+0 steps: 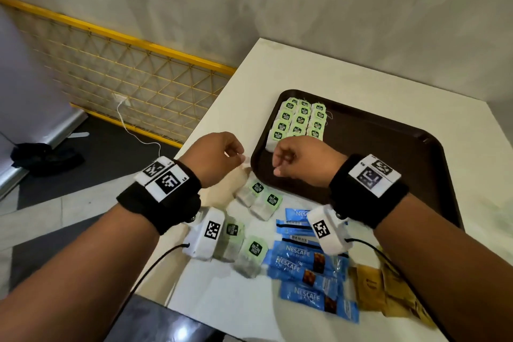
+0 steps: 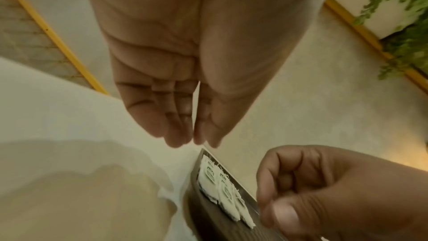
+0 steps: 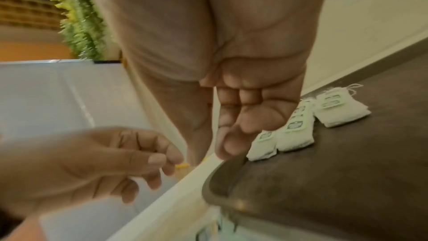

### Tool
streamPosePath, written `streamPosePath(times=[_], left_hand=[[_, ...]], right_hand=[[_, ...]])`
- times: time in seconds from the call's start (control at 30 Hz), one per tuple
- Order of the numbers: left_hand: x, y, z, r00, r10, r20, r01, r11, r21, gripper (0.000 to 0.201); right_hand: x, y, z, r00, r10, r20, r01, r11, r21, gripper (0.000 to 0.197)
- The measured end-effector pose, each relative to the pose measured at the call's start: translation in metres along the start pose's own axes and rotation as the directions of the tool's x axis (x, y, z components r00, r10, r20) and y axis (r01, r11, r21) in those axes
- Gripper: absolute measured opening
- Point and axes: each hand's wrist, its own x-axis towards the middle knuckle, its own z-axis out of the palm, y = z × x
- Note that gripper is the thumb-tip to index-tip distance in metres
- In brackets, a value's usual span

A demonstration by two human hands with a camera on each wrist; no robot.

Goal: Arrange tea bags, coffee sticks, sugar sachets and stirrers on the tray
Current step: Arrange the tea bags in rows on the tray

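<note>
Head view: a dark brown rectangular plastic tray (image 1: pixel 374 141) sits right of centre on a white square table (image 1: pixel 249 86). White paper tea bags with green square tags (image 1: pixel 301 119) lie in three overlapping rows in the tray's upper left corner. The left hand (image 1: pixel 219 157) hovers just left of the tray's near left rim, fingers curled, thumb and fingertips pressed together on something small and pale; what it is cannot be told. The right hand (image 1: pixel 302 158) is over the tray's near left corner, fingers curled inward; whether it holds anything cannot be told. Off the tray, in the lower centre of the frame, loose tea bags (image 1: pixel 261 200) lie on the table, with blue coffee sticks (image 1: pixel 308 266) beside them at right and brown sugar sachets (image 1: pixel 369 291) further right, toward the lower edge. Both wrists carry black bands with white printed markers (image 1: pixel 166 182). A yellow mesh railing (image 1: pixel 116 69) crosses the upper left.
</note>
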Motion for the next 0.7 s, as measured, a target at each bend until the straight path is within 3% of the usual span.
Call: streamPosePath(times=[0.07,0.17,0.37,0.5,0.7], left_hand=[[-0.019,-0.007,-0.008,0.998,0.017,0.063,-0.021,0.998,0.066,0.015],[-0.04,-0.018,-0.013,0.989,0.014,0.149,-0.037,0.988,0.151,0.019],[-0.059,-0.028,-0.013,0.961,-0.005,0.277,-0.057,0.975,0.215,0.042],[-0.068,-0.029,-0.006,0.95,-0.025,0.311,-0.056,0.967,0.249,0.061],[-0.071,-0.027,0.001,0.949,-0.024,0.315,-0.071,0.955,0.288,0.057]], right_hand=[[-0.008,-0.01,0.012,0.99,-0.082,0.111,0.096,0.988,-0.124,0.014],[-0.009,-0.021,0.028,0.963,-0.162,0.217,0.223,0.93,-0.293,0.036],[-0.003,-0.029,0.05,0.961,-0.106,0.254,0.214,0.869,-0.447,0.062],[-0.003,-0.036,0.052,0.965,-0.074,0.251,0.192,0.852,-0.487,0.051],[0.001,-0.033,0.057,0.972,-0.022,0.235,0.145,0.839,-0.524,0.03]])
